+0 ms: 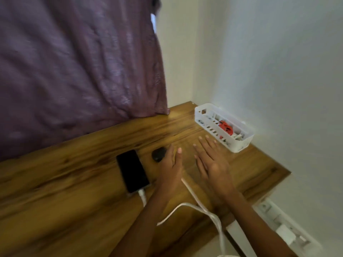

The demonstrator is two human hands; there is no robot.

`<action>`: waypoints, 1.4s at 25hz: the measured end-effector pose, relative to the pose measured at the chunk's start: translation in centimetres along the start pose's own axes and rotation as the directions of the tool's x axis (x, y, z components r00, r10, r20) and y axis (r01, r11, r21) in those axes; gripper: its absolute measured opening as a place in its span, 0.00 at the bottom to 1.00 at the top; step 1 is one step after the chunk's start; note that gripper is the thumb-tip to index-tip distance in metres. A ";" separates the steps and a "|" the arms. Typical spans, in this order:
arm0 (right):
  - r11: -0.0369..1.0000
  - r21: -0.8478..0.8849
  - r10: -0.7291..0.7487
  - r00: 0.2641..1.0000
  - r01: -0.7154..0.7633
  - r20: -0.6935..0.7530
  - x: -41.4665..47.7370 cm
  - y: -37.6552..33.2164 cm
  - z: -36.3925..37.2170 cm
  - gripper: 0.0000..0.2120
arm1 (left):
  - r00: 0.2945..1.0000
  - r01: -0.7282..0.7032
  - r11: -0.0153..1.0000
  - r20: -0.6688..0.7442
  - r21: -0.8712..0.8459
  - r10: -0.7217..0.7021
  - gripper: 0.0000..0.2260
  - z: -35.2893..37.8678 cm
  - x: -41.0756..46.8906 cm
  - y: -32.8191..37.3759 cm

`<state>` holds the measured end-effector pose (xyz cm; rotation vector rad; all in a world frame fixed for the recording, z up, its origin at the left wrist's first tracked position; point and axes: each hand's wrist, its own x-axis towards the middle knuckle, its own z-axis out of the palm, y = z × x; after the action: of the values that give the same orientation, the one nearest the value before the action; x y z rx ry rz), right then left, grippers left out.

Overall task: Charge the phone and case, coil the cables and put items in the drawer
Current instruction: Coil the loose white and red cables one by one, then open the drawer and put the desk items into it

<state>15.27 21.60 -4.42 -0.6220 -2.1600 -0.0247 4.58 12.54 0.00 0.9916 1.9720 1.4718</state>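
A black phone (132, 170) lies face up on the wooden table (74, 182), with a white cable (142, 198) plugged into its near end. To its right sits a small dark rounded case (158, 154). My left hand (171, 167) rests beside the case, fingers touching its right side; whether it grips the case is unclear. A second white cable (193, 197) runs from under my left hand toward the near table edge. My right hand (211, 164) hovers flat over the table with fingers spread, holding nothing.
A white slotted basket (241, 145) with cables and something red stands by the wall at the back right. A purple curtain (74, 62) hangs over the table's far edge. A white power strip (284, 230) with a plugged charger lies below on the right.
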 end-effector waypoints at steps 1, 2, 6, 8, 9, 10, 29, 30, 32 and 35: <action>1.000 0.024 -0.017 1.000 0.017 -0.005 -0.3 -2.8 -0.2 0.15 | 1.000 -0.004 1.000 -0.026 0.007 0.005 0.22 -2.6 -2.3 -0.4; 0.998 0.041 -0.041 0.999 0.042 -0.019 -0.7 -6.2 -0.3 0.15 | 0.998 -0.014 1.000 -0.062 0.019 0.015 0.22 -5.6 -5.1 -0.9; 0.987 0.140 -0.078 0.996 0.083 -0.045 -2.6 -20.6 -1.6 0.14 | 0.980 -0.028 0.996 -0.192 0.081 0.043 0.21 -17.6 -16.4 -2.7; 0.974 0.200 -0.105 0.994 0.107 -0.021 -3.6 -27.1 -2.1 0.14 | 0.960 0.016 0.993 -0.279 0.116 0.017 0.15 -22.8 -21.1 -3.2; 0.966 0.232 -0.118 0.993 0.116 -0.006 -4.2 -30.0 -2.2 0.14 | 0.944 0.039 0.993 -0.331 0.111 0.000 0.15 -24.9 -23.1 -3.5; 0.955 0.263 -0.145 0.989 0.139 0.004 -5.0 -33.2 -2.3 0.15 | 0.923 0.060 0.994 -0.385 0.096 -0.018 0.14 -27.3 -25.4 -3.9; -0.915 -0.117 -0.021 -0.244 -0.385 0.970 -28.0 -55.3 4.5 0.40 | 0.533 -0.052 0.053 -0.073 -0.997 -0.843 0.38 -39.0 -43.7 -26.8; -0.928 -0.115 -0.024 -0.250 -0.356 0.968 -28.1 -55.5 5.4 0.42 | 0.525 -0.088 0.043 -0.083 -0.995 -0.847 0.40 -39.5 -43.4 -28.2; -0.944 -0.096 -0.011 -0.261 -0.315 0.965 -28.5 -55.7 7.1 0.43 | 0.537 -0.138 0.048 -0.115 -0.989 -0.835 0.41 -40.3 -42.7 -30.4; -0.951 -0.049 0.037 -0.269 -0.305 0.963 -28.6 -55.9 9.2 0.46 | 0.533 -0.189 0.103 -0.190 -0.976 -0.825 0.39 -40.9 -41.6 -32.4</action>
<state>-1.87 -37.31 -20.61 -1.3386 0.1419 2.6031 -8.42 -49.74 -20.14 -0.9159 0.8474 2.3999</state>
